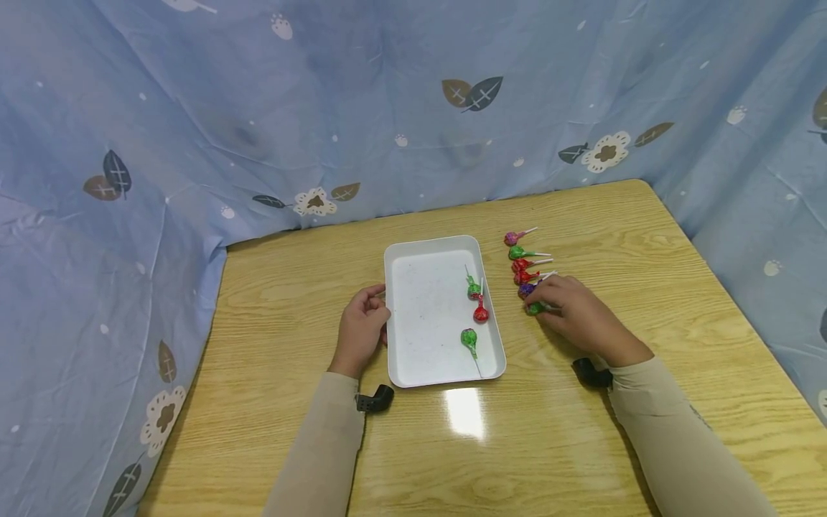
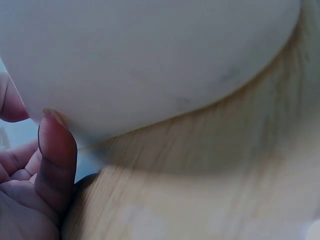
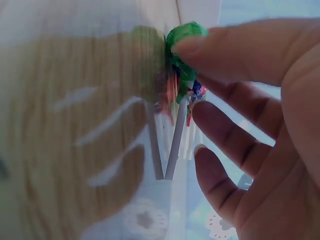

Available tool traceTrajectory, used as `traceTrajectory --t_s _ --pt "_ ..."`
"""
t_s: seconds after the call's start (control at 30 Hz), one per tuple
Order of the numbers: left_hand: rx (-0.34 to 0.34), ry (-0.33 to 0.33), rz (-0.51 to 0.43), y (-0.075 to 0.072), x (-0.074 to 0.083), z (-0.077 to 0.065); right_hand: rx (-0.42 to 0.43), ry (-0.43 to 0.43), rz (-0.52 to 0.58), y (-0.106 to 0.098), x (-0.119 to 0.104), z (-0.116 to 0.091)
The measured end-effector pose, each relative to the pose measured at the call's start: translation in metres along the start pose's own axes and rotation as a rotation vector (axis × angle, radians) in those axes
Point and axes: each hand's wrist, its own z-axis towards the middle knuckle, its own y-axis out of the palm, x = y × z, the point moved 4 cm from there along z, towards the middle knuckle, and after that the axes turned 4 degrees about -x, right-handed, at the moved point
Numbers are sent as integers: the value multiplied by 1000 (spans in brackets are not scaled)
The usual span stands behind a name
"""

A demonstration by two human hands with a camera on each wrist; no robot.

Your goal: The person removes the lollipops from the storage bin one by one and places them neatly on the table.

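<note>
Three lollipops lie in the tray; six others sit right of it, the right hand pinching the nearest. The left hand touches the tray's left side, grip unclear.

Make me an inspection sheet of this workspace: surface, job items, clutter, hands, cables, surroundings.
Surface: wood-grain table, bright reflection below the tray.
Job items: white tray holding two green lollipops and a red lollipop; five more lollipops lined up right of it.
Clutter: nothing seen.
Hands: left hand holds the tray's left edge; right hand pinches another green lollipop.
Cables: nothing seen.
Surroundings: blue curtain printed with leaves and flowers.
</note>
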Motion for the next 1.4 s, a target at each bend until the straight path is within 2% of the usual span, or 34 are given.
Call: traceTrajectory --t_s 0.2,0.33,0.4,0.57,1.1,1.4 --pt "0 -12 6 0 0 1 10 54 7 -1 2 -1" --pt "-6 -24 12 3 15 -5 15 56 23 -2 2 -1" --pt "-7 -31 17 3 15 -5 23 54 31 -3 1 -1" --pt "-8 -30 19 0 -1 2 66 36 41 -9 1 -1" --pt "-25 -21 -10 1 -1 0 142 66 101 -8 -1 -1" --pt "-40 3 -19 -1 0 0 198 -7 127 -4 -16 9"
